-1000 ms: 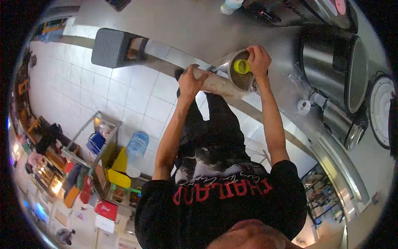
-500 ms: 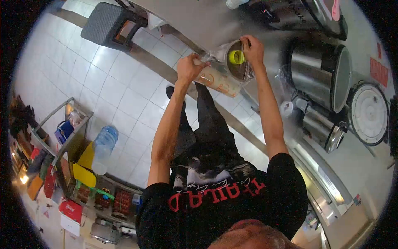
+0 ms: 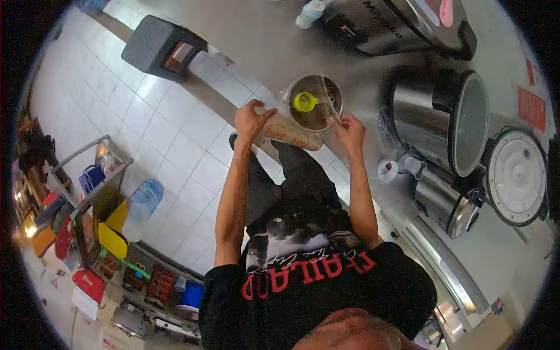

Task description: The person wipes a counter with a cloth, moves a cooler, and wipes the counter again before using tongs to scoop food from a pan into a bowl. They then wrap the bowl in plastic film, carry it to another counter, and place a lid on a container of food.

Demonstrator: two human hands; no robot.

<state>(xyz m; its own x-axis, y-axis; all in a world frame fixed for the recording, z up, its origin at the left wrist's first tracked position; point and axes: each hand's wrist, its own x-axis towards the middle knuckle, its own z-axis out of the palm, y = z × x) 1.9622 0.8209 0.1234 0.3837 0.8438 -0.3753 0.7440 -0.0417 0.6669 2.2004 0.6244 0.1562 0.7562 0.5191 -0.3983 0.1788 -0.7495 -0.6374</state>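
Note:
A round container stands on the steel counter, with a yellow-green cup inside and clear plastic around its rim. Left of it, my left hand is closed in a pinch on the clear plastic, beside the upper left end of a roll with orange print. This roll lies slanted along the counter's near edge, just below the container. My right hand pinches the plastic at the container's lower right rim. The fingertips of both hands are partly hidden by glare on the plastic.
Steel cookers and a round white lid are on the right of the counter. A white bottle stands at the top. A dark stool and a blue water jug are on the left.
My right hand has moved from the container's upper right rim down to its lower right side, drawing the plastic with it. The view has shifted, and the cup shows at the container's left.

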